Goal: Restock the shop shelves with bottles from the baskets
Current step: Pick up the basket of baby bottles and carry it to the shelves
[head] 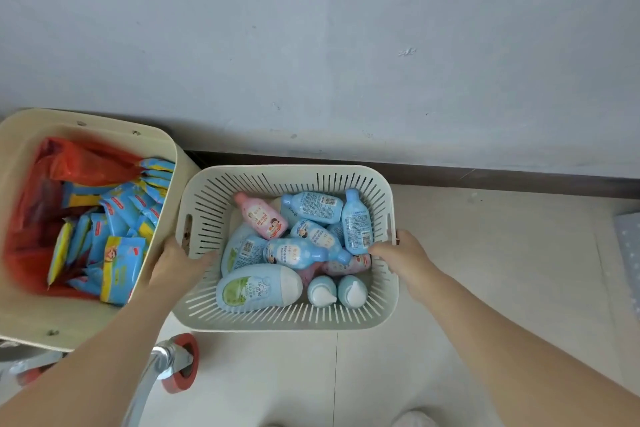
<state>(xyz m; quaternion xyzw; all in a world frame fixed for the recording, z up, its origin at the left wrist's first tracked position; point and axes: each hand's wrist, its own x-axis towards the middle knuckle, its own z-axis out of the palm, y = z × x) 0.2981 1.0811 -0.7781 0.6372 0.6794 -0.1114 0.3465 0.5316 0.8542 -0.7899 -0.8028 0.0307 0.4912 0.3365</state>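
Curled over opposite rims of slotted basket [287,172]: left hand [176,263] on left rim, right hand [398,253] on right. Blue and pink bottles [296,251] inside. Bin [20,135] of wipe packs [121,253] just left.

The place looks like a shop's stock corner, not a home. A slatted basket [263,172] holds many barcoded bottles [311,206] of a few repeated kinds. A cream bin [86,315] beside it is packed with identical wipe packets [121,260]. A trolley wheel [181,362] stands on the pale tiled floor [485,270], near a bare, scuffed wall [311,45].
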